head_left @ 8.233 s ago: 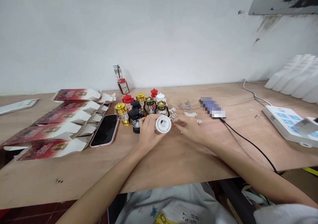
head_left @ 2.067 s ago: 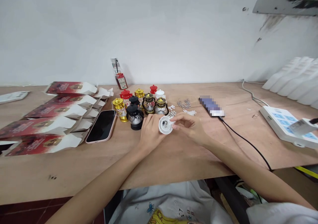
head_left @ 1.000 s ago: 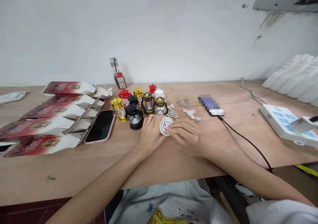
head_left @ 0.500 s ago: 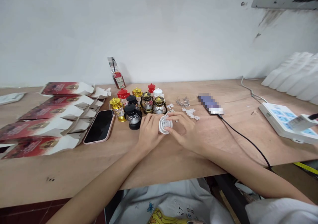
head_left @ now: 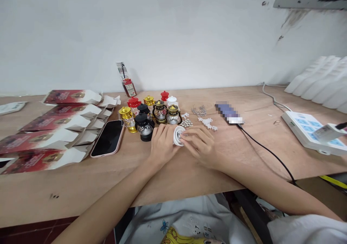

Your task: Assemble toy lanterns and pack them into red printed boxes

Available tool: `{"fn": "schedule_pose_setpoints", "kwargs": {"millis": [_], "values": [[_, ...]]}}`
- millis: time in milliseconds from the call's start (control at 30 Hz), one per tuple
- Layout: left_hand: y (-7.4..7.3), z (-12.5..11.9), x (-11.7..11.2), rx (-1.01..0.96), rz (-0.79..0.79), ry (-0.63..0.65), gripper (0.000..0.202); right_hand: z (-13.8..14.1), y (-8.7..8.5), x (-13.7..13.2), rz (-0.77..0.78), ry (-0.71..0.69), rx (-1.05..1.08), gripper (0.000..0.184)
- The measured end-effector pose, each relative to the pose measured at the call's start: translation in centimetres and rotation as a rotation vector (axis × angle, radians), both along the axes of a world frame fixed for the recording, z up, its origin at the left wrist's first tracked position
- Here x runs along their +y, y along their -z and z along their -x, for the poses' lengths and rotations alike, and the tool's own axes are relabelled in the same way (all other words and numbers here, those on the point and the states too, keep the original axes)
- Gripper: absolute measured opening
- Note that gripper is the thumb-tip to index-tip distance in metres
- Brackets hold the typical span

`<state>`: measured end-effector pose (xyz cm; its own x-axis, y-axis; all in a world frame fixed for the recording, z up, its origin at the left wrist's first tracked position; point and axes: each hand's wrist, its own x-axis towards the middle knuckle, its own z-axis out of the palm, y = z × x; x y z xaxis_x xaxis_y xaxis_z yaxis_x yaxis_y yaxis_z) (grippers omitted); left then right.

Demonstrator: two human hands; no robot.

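My left hand (head_left: 163, 140) is wrapped round a white miniature lantern (head_left: 177, 139), its round open underside facing me. The rest of its body is hidden in the hand. My right hand (head_left: 200, 143) has thumb and fingertips pinched together at that opening; whatever they hold, if anything, is too small to make out. Beyond the hands lie several coin cells (head_left: 187, 123), small white plastic pieces (head_left: 208, 123) and a heap of small metal parts (head_left: 199, 110). Finished-looking small lanterns in black (head_left: 144, 127), gold (head_left: 128, 119), red and white stand in a group to the left.
Several red-and-white folded cartons (head_left: 73, 96) lie at the left, beside a phone (head_left: 107, 138). A bottle (head_left: 128, 83) stands near the wall. On the right are a cabled phone (head_left: 229, 113), a white power strip (head_left: 311, 132) and stacked white foam-like pieces (head_left: 322, 83).
My right fingers have drawn together and lifted slightly off the lantern's rim, now pinching at its opening. More of the coin cells shows. My left hand keeps its hold.
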<state>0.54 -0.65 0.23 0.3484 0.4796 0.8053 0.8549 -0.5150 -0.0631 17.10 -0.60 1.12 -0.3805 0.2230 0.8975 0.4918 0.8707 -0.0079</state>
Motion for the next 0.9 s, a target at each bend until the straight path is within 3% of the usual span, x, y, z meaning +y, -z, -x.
{"fn": "schedule_pose_setpoints", "kwargs": {"millis": [267,633,733,833,900], "values": [[0.06,-0.04,-0.02,-0.014,0.037,-0.001,0.031,-0.01,-0.15,0.15,-0.13,0.065,-0.032,0.012],[0.01,-0.11,-0.22,-0.046,0.041,0.038,0.03,-0.44,0.2,0.66,-0.275,0.018,-0.085,0.02],[0.07,-0.02,-0.13,-0.055,0.047,0.048,0.031,-0.25,0.0,0.38,-0.129,0.006,-0.011,0.016],[0.06,0.11,-0.02,-0.062,0.05,0.05,0.029,0.05,-0.26,0.13,0.147,-0.034,0.095,0.011],[0.01,0.16,0.01,-0.067,0.041,0.055,0.028,0.18,-0.3,0.15,0.349,-0.097,0.171,0.02]]}}
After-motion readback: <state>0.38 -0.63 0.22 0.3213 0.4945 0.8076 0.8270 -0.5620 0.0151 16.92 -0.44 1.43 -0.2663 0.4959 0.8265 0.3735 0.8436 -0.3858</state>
